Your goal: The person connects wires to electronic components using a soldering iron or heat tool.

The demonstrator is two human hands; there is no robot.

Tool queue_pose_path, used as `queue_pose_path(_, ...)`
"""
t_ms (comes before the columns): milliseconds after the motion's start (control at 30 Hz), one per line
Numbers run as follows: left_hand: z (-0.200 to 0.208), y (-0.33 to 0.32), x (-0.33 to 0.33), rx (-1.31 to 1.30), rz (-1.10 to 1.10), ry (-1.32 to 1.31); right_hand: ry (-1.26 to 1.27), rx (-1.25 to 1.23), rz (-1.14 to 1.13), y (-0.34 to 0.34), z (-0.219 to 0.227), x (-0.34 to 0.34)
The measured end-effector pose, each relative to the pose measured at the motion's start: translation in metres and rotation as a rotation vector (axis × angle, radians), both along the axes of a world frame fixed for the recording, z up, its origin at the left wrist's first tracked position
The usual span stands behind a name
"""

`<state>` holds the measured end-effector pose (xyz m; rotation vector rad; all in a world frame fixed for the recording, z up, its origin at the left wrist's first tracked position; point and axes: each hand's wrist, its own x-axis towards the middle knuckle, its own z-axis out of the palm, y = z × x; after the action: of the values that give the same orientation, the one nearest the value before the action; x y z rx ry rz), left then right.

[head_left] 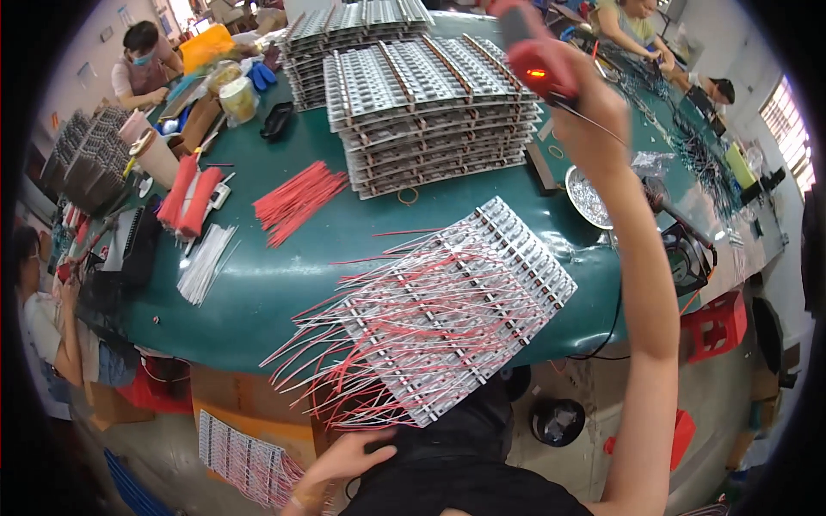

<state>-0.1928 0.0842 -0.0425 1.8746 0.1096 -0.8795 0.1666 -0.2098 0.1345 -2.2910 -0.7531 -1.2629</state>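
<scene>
My right hand [594, 120] is raised over the right side of the table, its fingers wrapped round a red handheld tool [544, 67] with a small glowing orange display; its far end is blurred. My left hand [348, 460] is low at my lap, fingers apart and nothing visible in them. Just beyond it lies a silvery-white grid panel of small parts [525, 267], overhanging the table's front edge. Many thin red and white wires [361, 344] spread over the panel and trail off its left side.
Stacked panels [430, 120] stand at the back centre. Bundles of red wires [299, 199] and white wires [205, 265] lie on the left of the green table [284, 310]. At right is a metal bowl [589, 198]. Another wired panel [249, 456] lies low left. Other people work around the table.
</scene>
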Motion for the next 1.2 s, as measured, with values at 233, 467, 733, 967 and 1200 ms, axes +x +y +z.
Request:
queue_pose_path(233, -0.048, -0.047, 0.034, -1.228, 0.719, 0.167, 0.069, -0.01, 0.163, 0.041, -0.062, 0.088)
queue_pose_path(467, 0.022, -0.043, 0.042, -0.716, 0.695, -0.103, -0.216, -0.362, 0.112, 0.027, -0.066, 0.061)
queue_pose_path(733, 0.017, 0.089, -0.159, -0.412, 1.575, -0.452, -0.559, -0.164, -0.037, -0.032, -0.031, 0.013)
queue_pose_path(967, -0.045, 0.148, -0.302, -0.121, 1.936, -0.926, -0.351, 0.063, -0.35, -0.062, -0.07, -0.121)
queue_pose_path(1200, -0.186, 0.179, -0.282, 1.13, 1.63, -0.655, -0.298, -0.188, 0.117, -0.043, -0.127, -0.16)
